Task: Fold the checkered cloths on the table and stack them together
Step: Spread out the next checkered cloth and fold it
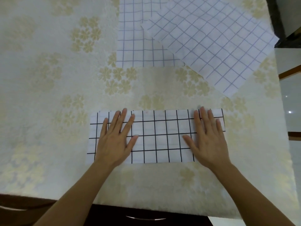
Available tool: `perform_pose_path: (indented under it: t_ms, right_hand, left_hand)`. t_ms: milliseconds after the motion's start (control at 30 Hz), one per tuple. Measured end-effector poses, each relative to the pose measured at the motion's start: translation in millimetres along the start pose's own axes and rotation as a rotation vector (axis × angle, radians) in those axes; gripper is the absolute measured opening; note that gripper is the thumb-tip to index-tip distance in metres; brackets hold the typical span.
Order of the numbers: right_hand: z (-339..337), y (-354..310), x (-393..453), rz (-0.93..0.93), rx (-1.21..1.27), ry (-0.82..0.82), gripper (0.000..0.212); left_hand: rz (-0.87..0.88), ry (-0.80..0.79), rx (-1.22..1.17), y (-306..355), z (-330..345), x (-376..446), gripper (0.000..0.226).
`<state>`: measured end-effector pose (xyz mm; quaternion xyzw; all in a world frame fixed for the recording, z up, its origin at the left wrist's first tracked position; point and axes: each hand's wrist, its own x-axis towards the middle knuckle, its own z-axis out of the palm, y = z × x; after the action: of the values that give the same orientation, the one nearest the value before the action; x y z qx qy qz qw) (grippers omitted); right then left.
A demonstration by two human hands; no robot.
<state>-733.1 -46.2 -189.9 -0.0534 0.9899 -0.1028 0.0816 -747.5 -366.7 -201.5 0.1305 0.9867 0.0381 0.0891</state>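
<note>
A white cloth with a black grid point(161, 136) lies folded into a wide strip on the table near me. My left hand point(115, 139) presses flat on its left part, fingers spread. My right hand point(207, 139) presses flat on its right part, fingers spread too. Farther back lies a second white cloth with dark blue lines point(138, 46), spread flat. A third cloth with pale blue lines point(211, 43) lies turned at an angle, overlapping the second cloth's right side and reaching the table's right edge.
The table carries a cream tablecloth with beige flowers point(57, 79). Its near edge hangs over a dark cabinet with a drawer handle point(145, 218). A glossy floor point(291, 103) shows past the right edge.
</note>
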Motion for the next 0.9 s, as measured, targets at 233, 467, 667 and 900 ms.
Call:
perform_pose_path:
  t_ms: [233,467,667,900]
  right_hand:
    - [5,33,-8,0.064,-0.062,-0.034,0.080]
    - [2,33,-8,0.060,-0.055,-0.050,0.080]
    - [-11,19,-8,-0.071,-0.026,0.001,0.076]
    - [-3,1,18,-0.417,0.021,-0.009,0.061]
  left_hand:
    - [0.016,-0.010,0.021,-5,1,4,0.067]
    - [0.012,0.002,-0.018,-4,-3,4,0.067]
    - [-0.184,0.089,-0.119,-4,-15,-26,0.066]
    - [-0.509,0.172,-0.211,2,-29,-70,0.061]
